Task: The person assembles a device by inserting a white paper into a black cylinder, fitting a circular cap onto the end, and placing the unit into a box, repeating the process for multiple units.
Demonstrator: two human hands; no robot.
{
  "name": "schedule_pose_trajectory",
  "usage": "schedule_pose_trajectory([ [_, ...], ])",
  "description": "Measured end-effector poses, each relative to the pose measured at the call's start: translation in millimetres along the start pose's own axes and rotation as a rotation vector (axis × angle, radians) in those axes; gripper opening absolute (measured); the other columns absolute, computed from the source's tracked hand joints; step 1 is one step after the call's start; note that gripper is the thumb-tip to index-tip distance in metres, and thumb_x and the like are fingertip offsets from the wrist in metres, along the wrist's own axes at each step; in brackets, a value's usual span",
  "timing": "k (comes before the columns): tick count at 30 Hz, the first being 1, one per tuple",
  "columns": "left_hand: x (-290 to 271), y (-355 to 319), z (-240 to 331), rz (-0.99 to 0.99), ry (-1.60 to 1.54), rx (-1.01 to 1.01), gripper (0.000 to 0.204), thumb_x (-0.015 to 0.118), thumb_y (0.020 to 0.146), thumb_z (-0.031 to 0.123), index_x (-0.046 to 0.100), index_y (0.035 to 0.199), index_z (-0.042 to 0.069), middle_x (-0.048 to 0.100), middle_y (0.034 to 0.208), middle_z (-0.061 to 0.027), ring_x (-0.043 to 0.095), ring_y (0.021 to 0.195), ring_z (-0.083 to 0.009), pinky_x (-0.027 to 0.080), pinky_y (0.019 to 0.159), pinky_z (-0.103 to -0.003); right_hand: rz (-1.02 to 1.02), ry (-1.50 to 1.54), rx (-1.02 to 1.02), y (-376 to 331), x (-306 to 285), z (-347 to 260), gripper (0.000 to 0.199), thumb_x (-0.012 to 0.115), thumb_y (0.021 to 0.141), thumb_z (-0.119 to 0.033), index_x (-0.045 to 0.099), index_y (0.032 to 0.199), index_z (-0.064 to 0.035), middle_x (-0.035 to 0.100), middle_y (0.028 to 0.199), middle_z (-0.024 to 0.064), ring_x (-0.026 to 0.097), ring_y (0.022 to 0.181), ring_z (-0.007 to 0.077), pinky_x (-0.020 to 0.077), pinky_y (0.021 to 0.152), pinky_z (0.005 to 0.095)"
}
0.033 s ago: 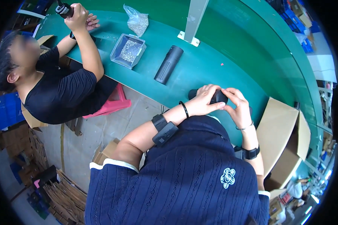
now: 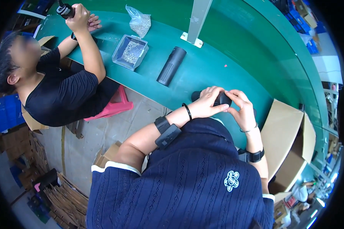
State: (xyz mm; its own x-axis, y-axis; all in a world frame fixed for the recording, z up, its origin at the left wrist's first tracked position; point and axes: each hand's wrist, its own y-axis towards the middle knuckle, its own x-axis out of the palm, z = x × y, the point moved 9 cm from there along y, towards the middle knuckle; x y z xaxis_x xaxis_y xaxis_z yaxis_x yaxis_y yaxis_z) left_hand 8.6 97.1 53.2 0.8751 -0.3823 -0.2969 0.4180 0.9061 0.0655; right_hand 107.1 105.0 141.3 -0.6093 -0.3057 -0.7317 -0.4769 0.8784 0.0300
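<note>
Nothing has shifted since the earlier frame: both hands stay clasped on the same black cylinder (image 2: 221,99) at the near edge of the green worktop (image 2: 218,65). The left hand (image 2: 207,102) wraps over its left end, fingers curled tight; the right hand (image 2: 242,108) pinches its right end. Farther left lies a second black cylinder (image 2: 171,66), beside a clear tray of small metal parts (image 2: 130,52). A co-worker's hand (image 2: 79,17) grips a tool at far left.

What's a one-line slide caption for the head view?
Both hands, left hand and right hand, grip a black cylinder over a green table; a second cylinder lies beside a co-worker's parts tray.
</note>
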Motion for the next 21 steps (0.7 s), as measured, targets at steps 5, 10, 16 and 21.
schedule_pose_trajectory([
  [5,-0.5,1.2,4.5,0.003,0.034,0.007,0.061,0.063,0.086,0.045,0.044,0.125,0.003,0.051,0.119,-0.0182,0.047,0.112,-0.0353,0.035,0.097,-0.046,-0.053,-0.116,-0.045,3.2,3.4,-11.7,0.055,0.079,0.062,-0.009,0.063,0.114,-0.0034,0.06,0.108,0.0121,0.058,0.1,0.0303,0.0484,0.087,0.0374],
  [10,-3.2,1.5,3.8,0.004,0.02,-0.019,0.053,0.063,0.086,0.039,0.046,0.122,0.004,0.054,0.115,-0.0162,0.049,0.11,-0.0346,0.035,0.096,-0.045,-0.025,-0.105,-0.032,3.6,6.4,-13.7,0.053,0.08,0.061,-0.009,0.065,0.111,-0.0023,0.059,0.107,0.0123,0.058,0.098,0.0297,0.0483,0.086,0.0375],
  [16,-4.4,-2.8,-3.0,-0.024,-0.069,0.014,0.065,0.066,0.08,0.023,0.034,0.135,0.006,0.053,0.121,-0.0182,0.051,0.115,-0.0347,0.038,0.099,-0.046,-0.013,0.511,0.159,1.0,25.1,43.4,0.039,0.073,0.077,-0.009,0.066,0.115,-0.004,0.06,0.103,0.0075,0.059,0.094,0.0184,0.0499,0.081,0.0321],
  [21,-8.1,-4.6,-4.6,-0.046,-0.099,-0.046,0.078,0.07,0.079,0.025,0.028,0.142,0.007,0.049,0.123,-0.0223,0.049,0.118,-0.036,0.036,0.103,-0.045,-0.16,0.809,0.359,1.2,52.7,51.5,0.031,0.065,0.088,-0.012,0.065,0.119,-0.0077,0.054,0.093,0.0018,0.056,0.072,0.0094,0.05,0.06,0.0244],
])
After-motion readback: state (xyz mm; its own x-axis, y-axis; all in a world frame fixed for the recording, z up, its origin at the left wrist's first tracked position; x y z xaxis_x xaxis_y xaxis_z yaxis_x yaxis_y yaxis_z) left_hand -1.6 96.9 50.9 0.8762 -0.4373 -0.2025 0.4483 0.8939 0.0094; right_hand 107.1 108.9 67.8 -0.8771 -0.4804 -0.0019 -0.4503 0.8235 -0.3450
